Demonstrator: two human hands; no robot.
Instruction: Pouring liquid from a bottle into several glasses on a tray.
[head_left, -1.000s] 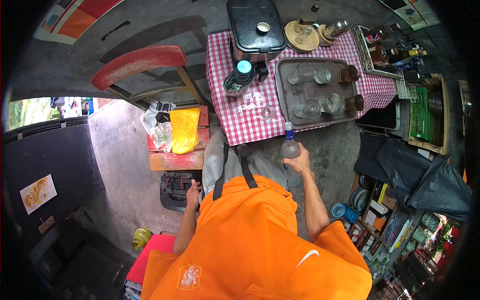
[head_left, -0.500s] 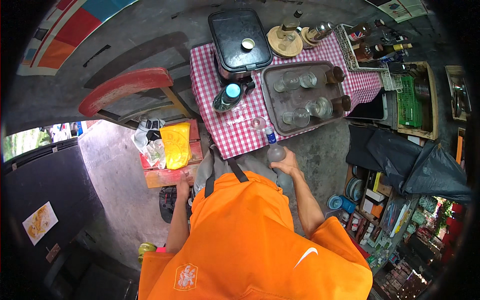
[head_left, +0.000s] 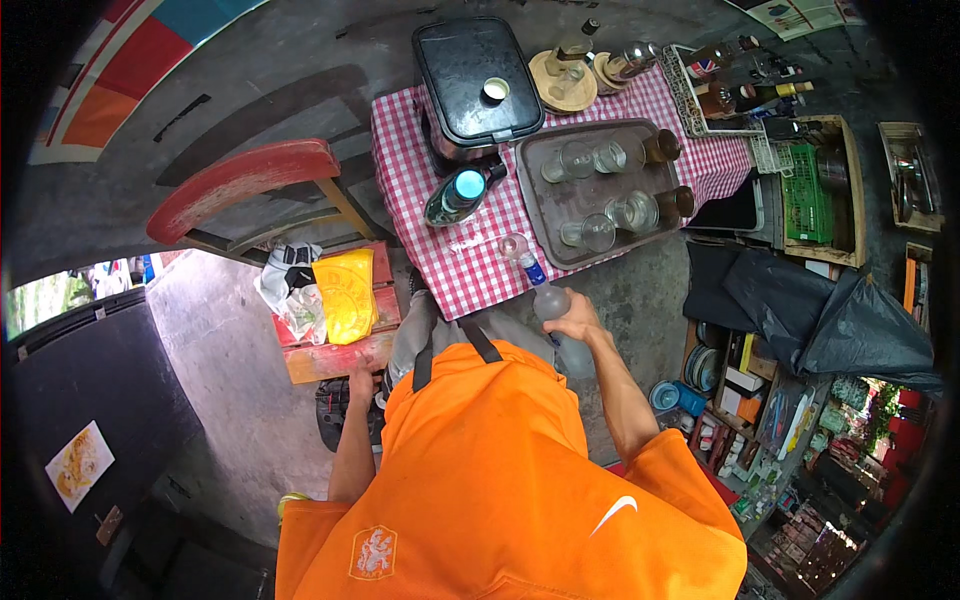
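My right hand [head_left: 577,322] is closed around a clear bottle [head_left: 551,301] with a blue band at its neck. The bottle's neck points up and left toward a small clear glass [head_left: 514,247] at the front edge of the checked table; I cannot tell whether the two touch. Whether liquid runs between them is too small to see. My left hand [head_left: 362,382] hangs low beside the front board of a red wooden chair [head_left: 330,358]; its fingers are not clear enough to read.
A brown tray [head_left: 560,222] with several glasses lies on the red-and-white tablecloth [head_left: 462,270]. Left of it stand a dark bottle with a light-blue cap [head_left: 468,184] and a black lidded bin [head_left: 475,70]. A yellow cloth [head_left: 345,295] lies on the chair.
The bottle's neck has tipped further left, toward the small glass. My right hand stays closed on it. My left hand has dropped slightly, and the whole view has shifted a little.
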